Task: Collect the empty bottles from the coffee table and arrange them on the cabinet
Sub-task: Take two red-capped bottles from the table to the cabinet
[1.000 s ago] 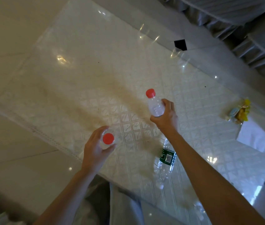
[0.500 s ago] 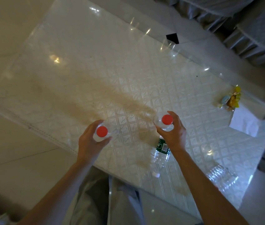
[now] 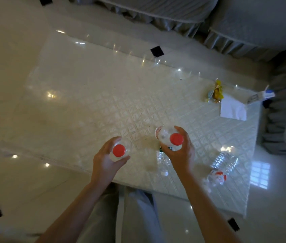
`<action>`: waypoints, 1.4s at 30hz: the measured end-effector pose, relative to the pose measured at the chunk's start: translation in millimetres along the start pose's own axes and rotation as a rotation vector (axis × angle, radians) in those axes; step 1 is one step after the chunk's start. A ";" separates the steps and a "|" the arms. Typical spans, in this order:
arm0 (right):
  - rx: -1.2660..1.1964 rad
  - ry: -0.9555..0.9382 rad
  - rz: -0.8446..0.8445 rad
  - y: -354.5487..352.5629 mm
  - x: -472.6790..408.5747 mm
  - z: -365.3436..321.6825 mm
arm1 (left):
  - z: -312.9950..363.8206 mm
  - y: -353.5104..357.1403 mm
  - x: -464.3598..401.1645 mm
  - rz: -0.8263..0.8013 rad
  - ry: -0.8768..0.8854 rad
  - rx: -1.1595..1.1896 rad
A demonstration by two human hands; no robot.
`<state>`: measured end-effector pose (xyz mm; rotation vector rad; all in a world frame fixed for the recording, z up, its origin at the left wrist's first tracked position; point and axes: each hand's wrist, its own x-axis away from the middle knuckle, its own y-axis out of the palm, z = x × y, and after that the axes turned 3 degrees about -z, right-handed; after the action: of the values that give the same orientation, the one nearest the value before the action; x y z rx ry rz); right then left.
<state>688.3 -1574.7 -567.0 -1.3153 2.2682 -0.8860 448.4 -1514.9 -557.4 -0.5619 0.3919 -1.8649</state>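
My left hand [image 3: 106, 159] grips a clear empty bottle with a red cap [image 3: 119, 150], held upright above the near edge of the coffee table [image 3: 89, 95]. My right hand [image 3: 182, 151] grips a second clear red-capped bottle [image 3: 166, 135], upright over the table. Under my right hand a clear bottle with a green label [image 3: 163, 163] lies flat on the table, partly hidden. Another clear bottle with a red-and-white label [image 3: 221, 168] lies on its side near the table's right front corner.
Yellow wrappers [image 3: 216, 92] and a white napkin [image 3: 232, 109] sit at the table's far right, with a small carton [image 3: 261, 96] at its edge. A grey skirted sofa [image 3: 243, 27] runs behind and to the right. Glossy tiled floor [image 3: 16, 181] surrounds the table.
My right hand has tipped its bottle upright and drawn it closer, cap toward me. The view has pulled back, so the lying bottle at the right front came into sight.
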 end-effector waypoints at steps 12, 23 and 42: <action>0.009 0.290 0.239 -42.8 137.5 -86.0 | 60.7 -56.8 23.1 -0.327 0.448 -0.041; 0.021 0.573 0.599 -36.3 306.1 -147.1 | 60.3 -85.0 89.8 -0.780 0.768 -0.126; -0.171 1.086 1.271 32.9 675.4 -251.4 | 55.0 -63.9 369.0 -1.480 1.053 -0.199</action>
<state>184.1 -2065.8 -408.9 0.9532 3.1172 -0.9171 321.3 -1838.4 -407.5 0.2333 1.0154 -3.5311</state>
